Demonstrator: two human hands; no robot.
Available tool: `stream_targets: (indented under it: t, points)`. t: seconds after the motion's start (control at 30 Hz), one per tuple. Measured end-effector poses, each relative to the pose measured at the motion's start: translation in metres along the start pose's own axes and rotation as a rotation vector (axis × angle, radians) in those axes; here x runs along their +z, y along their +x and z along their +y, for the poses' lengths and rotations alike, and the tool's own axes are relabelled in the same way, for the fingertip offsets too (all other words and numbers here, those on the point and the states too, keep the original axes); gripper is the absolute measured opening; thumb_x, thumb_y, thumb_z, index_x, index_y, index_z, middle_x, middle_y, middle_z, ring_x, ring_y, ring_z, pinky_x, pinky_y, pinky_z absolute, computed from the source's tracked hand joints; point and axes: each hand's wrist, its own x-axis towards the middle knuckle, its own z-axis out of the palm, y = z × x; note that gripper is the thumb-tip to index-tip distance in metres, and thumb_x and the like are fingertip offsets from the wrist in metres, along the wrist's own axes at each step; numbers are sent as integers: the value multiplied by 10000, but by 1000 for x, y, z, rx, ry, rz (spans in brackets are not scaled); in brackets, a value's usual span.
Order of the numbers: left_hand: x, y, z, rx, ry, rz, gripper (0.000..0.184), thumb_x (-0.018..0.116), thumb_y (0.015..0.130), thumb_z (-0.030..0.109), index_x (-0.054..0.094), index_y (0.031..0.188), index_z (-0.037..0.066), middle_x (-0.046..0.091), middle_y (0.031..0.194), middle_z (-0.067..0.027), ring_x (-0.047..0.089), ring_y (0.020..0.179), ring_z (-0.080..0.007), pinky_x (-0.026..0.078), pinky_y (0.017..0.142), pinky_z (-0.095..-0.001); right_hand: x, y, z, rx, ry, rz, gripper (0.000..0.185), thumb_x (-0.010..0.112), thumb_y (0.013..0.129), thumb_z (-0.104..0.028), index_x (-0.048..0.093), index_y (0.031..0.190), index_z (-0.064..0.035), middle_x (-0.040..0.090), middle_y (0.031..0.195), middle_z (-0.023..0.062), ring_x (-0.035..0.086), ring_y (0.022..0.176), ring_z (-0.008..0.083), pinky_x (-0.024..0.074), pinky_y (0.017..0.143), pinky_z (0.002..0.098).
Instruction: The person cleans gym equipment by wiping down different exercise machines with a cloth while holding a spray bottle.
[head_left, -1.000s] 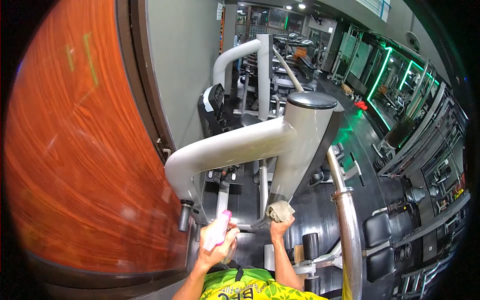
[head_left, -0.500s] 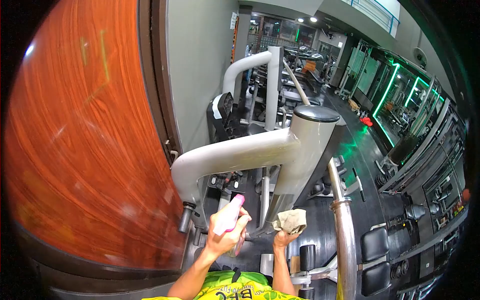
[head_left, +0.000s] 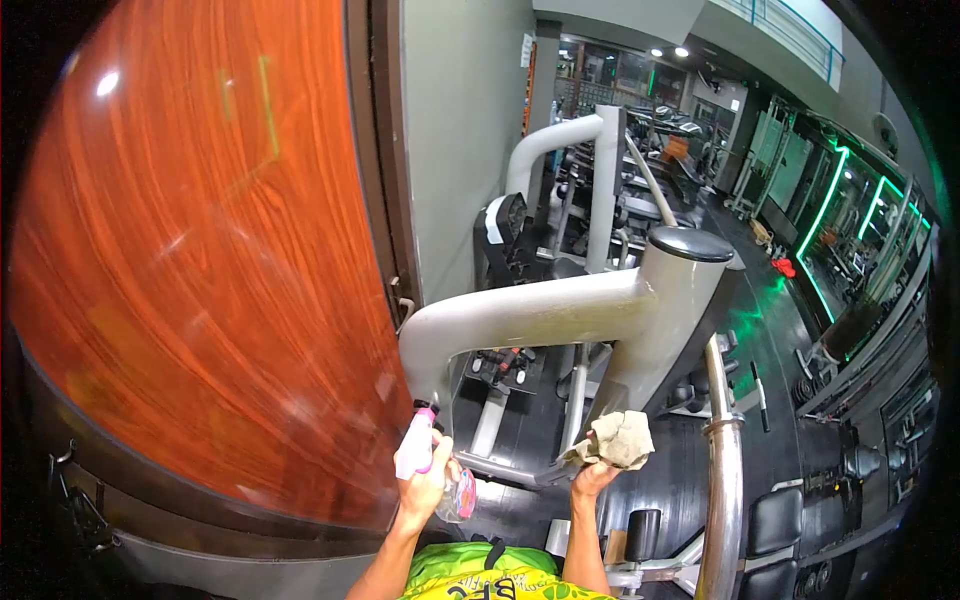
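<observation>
My left hand (head_left: pixel 424 485) is wrapped round the neck of a spray bottle (head_left: pixel 415 452) with a white and pink head. Its clear body with a pink label hangs below, to the right of my fingers. The pink nozzle points up at the lower end of the machine's left post. In my right hand (head_left: pixel 594 478) is a crumpled beige cloth (head_left: pixel 622 440), held up in front of the thick upright. A grey gym machine frame (head_left: pixel 540 312) arches across in front of both hands, its top bar level and its black cap at the right.
A glossy wood panel (head_left: pixel 220 270) fills the left side. A shiny metal bar (head_left: pixel 722 490) rises to my right, near black padded seats (head_left: pixel 775 522). Further machines line the room behind, and green light strips (head_left: pixel 825 235) edge mirrors at the right.
My view has swung left, so the scene sits further right. My left hand has turned the spray bottle toward the left post. The cloth in my right hand has opened out a little.
</observation>
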Motion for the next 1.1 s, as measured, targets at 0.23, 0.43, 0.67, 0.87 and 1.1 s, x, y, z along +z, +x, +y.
stream_targets:
  t: [0.23, 0.43, 0.67, 0.87, 1.1]
  points:
    - [-18, -7, -19, -18, -26, 212, 75, 558, 899, 47, 486, 888, 28, 510, 688, -43, 554, 472, -129, 474, 453, -266, 11, -12, -12, -36, 77, 32, 615, 483, 889, -459, 385, 1290, -4, 555, 1102, 132, 614, 818, 213, 510, 733, 333]
    - [-44, -13, -65, -124, 16, 206, 514, 519, 916, 60, 292, 1378, 50, 478, 771, -43, 521, 483, -132, 483, 463, -281, 15, -17, -16, -35, 128, 38, 552, 468, 906, -391, 389, 1293, -6, 541, 1144, 132, 605, 851, 209, 504, 753, 333]
    - [-46, -29, -87, -121, 55, 283, 88, 580, 888, 51, 494, 874, 38, 530, 698, -48, 554, 472, -139, 469, 440, -274, -16, -22, 37, -18, 84, 151, 768, 609, 804, -504, 310, 1339, -42, 520, 1190, 130, 583, 991, 250, 493, 822, 364]
    - [-65, -44, -129, -224, 118, 376, 391, 556, 901, 87, 402, 1259, 49, 488, 764, -47, 521, 463, -148, 482, 428, -304, 7, -22, -6, 123, 112, 143, 476, 492, 911, -327, 406, 1273, -31, 600, 1087, 153, 627, 909, 254, 531, 779, 364]
    - [-76, -54, -155, -447, 66, 479, 283, 605, 885, 145, 477, 1125, 64, 506, 744, -61, 528, 434, -151, 480, 419, -305, 18, -17, -41, 467, 470, 23, 330, 430, 959, -284, 472, 1225, -92, 615, 1040, 85, 629, 900, 212, 536, 737, 330]
